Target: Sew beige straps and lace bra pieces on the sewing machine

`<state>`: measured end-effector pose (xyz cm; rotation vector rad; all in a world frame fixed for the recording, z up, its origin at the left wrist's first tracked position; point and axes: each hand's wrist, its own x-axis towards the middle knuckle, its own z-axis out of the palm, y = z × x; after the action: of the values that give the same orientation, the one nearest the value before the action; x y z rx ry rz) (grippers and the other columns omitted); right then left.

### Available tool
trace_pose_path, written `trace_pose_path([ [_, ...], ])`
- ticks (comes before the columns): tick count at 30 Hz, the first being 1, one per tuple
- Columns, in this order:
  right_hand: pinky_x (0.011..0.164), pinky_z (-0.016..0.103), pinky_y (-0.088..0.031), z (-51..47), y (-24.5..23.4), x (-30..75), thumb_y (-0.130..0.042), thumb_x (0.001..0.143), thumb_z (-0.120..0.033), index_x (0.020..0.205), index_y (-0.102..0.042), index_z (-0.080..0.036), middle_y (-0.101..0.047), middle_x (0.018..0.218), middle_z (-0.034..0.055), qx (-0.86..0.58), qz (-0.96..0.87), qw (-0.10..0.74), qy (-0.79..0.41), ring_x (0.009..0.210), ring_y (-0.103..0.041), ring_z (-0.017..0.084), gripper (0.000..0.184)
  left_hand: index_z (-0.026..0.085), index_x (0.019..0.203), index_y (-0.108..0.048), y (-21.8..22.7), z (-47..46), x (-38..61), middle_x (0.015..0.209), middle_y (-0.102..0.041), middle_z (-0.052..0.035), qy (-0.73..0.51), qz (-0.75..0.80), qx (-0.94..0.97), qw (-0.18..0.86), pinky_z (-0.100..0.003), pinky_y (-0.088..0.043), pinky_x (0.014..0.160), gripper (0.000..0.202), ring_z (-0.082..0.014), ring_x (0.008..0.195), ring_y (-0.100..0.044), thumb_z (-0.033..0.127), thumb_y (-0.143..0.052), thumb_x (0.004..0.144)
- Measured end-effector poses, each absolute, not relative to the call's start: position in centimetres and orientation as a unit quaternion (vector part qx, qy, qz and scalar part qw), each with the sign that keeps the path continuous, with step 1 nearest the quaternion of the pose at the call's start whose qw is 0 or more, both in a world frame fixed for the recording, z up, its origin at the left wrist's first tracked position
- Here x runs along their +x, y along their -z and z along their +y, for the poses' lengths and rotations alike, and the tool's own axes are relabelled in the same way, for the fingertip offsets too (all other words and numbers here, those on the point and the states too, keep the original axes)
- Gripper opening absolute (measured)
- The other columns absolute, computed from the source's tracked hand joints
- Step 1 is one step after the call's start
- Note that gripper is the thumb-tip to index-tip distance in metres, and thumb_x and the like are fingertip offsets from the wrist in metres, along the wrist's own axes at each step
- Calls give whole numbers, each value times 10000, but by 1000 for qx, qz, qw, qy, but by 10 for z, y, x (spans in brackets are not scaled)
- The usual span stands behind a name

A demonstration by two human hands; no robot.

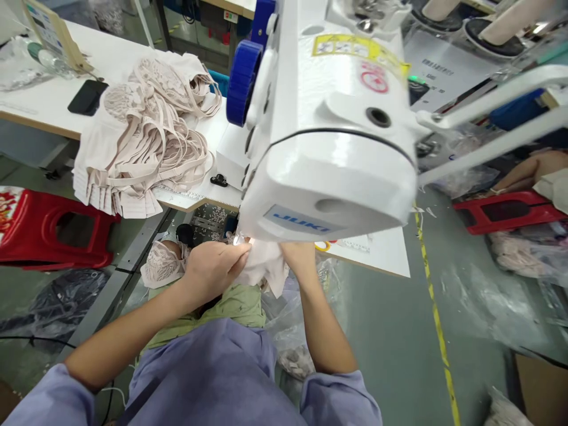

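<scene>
Left fingers: I see them curled narrow on my left hand [213,269], pinching the edge of the pale fabric piece [266,267].
Right fingers: my right hand [302,255] touches the same piece, but its fingertips are hidden under the machine, so I cannot tell their spread.
Fabric position: one piece, bunched between both hands, right below the front end of the sewing machine [328,148]; its loose end hangs down past my wrists.
Hands counted: two, both mine, close together.
Lap: one lace piece [160,264] lies just left of my left hand, apart from it.
Machine: one, white, tilted across the view, with one blue handwheel [242,80] at its far end.
Container: one clear plastic bag [290,319] sits below my right forearm; pale scraps [298,361] lie in it.
Table: the white table [110,56] carries one pile of beige garments [142,136], straps spilling over the near edge, and one black phone [87,96] just beside the pile.
Stools: two red stools, one on the floor at left [53,228], one at right [506,210].
Floor: one yellow line [437,319] runs along the right.
</scene>
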<state>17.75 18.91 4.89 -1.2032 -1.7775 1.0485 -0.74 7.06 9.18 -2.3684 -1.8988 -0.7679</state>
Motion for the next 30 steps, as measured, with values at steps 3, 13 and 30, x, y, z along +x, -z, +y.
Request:
trace_pose_path([
  [3, 728, 305, -547, 180, -49, 171, -550, 845, -425, 929, -628, -182, -708, 814, 48, -452, -640, 401, -475, 793, -655, 195, 270, 221, 1072, -731, -92, 70, -13, 895, -794, -15, 244, -645, -723, -45, -271, -479, 666, 324, -180, 776, -731, 339, -436, 1007],
  [13, 613, 263, -522, 82, -18, 183, -655, 868, -402, 908, -622, -215, -629, 737, -5, -389, -498, 454, -628, 641, -612, 145, 194, 204, 1031, -708, -91, 40, -34, 885, -765, -40, 201, -596, -763, -147, -268, -488, 665, 320, -179, 773, -702, 372, -436, 1014],
  [30, 641, 346, -652, 28, -21, 209, -749, 794, -105, 1116, -706, -369, -765, 870, -20, -199, -822, 496, -197, 728, -757, 219, 419, 213, 791, -662, -71, 22, -13, 560, -584, 12, 248, -470, -847, 14, -292, -417, 605, 294, -134, 546, -522, 202, -428, 968],
])
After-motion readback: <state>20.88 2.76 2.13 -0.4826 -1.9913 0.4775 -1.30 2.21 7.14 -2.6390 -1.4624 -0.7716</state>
